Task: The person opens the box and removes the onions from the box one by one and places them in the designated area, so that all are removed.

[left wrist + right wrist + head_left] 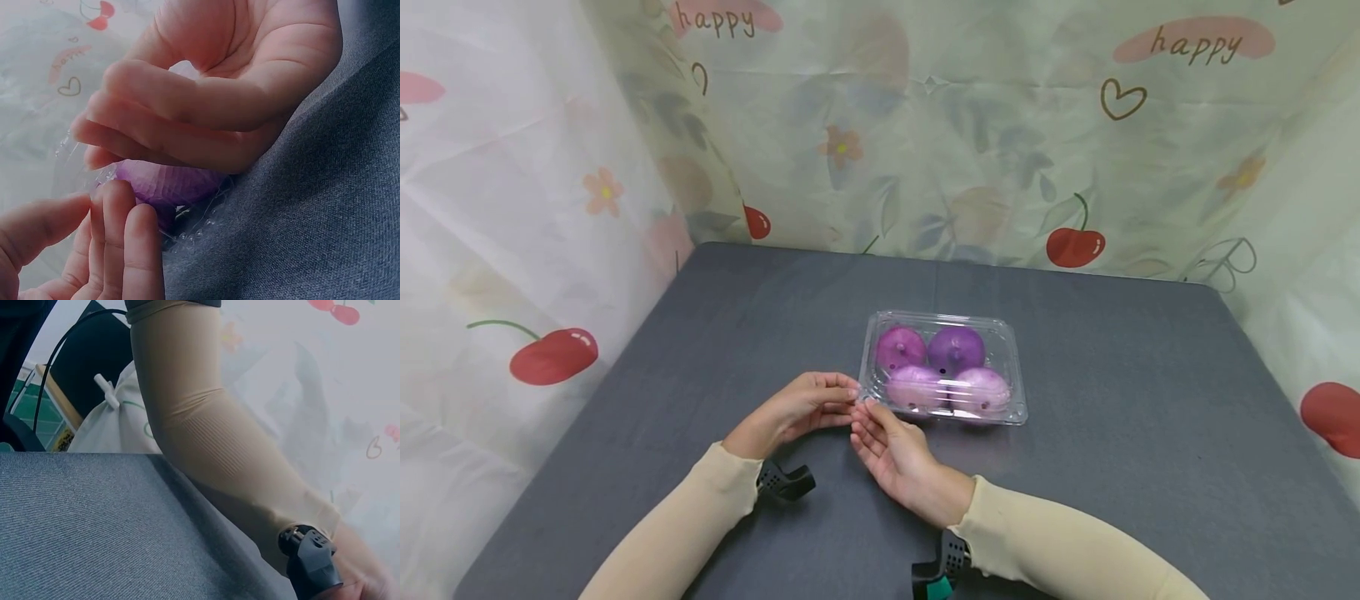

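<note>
A clear plastic clamshell box (943,321) lies on the dark grey cloth, its lid down over several round purple and lilac things that look like red onions (957,348). My left hand (808,407) pinches the box's near left corner between thumb and fingertips. Just below it, my right hand (901,460) has thumb and forefinger at the same corner, the other fingers bent loosely. Up close in the left wrist view, one onion (164,182) shows its streaked skin behind the fingers, which hide much of the box. The right wrist view mostly shows the left sleeve (206,425).
The grey cloth (1120,433) covers the table. Printed curtains (925,150) with cherries and flowers stand along its back and both sides. Each wrist carries a black camera mount (787,482). A dark chair-like shape (94,369) and a white bag (119,419) are beyond the table edge.
</note>
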Demonstrator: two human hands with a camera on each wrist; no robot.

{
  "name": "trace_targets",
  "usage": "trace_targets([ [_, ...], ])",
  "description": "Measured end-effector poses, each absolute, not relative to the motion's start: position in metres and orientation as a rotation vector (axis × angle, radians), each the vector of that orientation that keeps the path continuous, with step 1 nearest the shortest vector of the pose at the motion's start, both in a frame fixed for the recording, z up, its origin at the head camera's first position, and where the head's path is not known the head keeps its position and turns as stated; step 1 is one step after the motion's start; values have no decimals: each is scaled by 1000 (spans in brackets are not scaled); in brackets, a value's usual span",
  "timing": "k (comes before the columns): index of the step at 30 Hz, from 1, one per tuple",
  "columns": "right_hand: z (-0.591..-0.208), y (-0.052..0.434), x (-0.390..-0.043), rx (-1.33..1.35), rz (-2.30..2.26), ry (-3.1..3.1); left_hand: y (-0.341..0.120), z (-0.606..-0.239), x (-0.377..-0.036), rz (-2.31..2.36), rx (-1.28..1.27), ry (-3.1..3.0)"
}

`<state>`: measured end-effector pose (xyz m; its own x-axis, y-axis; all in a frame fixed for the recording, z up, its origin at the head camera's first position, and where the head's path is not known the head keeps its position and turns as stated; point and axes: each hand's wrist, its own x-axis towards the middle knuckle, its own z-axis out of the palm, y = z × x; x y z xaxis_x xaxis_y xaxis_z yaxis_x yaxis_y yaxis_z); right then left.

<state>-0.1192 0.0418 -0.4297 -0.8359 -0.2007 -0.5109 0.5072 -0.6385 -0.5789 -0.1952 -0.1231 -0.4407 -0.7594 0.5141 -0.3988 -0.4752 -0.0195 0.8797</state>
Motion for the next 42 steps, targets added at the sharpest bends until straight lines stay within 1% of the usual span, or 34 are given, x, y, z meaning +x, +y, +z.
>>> trace_targets([
  [9, -426, 41, -119, 620, -2470, 1015, -122, -441, -195, 1850, -4, 1528],
  [13, -425, 40, -120, 626, -2477, 1000, -119, -440, -195, 1856, 22, 1561],
  [17, -426, 41, -120, 584, -2483, 999, -117, -438, -195, 1854, 29, 1620],
  [19, -428, 43, -119, 519, -2466, 1027, -116, -438, -195, 1853, 19, 1633],
  [21, -429, 46, -117, 425, -2417, 1082, -116, -437, -195, 1850, 0, 1639],
  [28, -424, 69, -119, -76, -2107, 1515, -117, -437, -194, 1860, -32, 1641],
  [38, -398, 86, -130, -933, -1546, 2710, -119, -435, -194, 1865, -11, 1604],
  [42, -399, 85, -138, -1172, -1239, 3072, -120, -435, -194, 1871, -2, 1589],
])
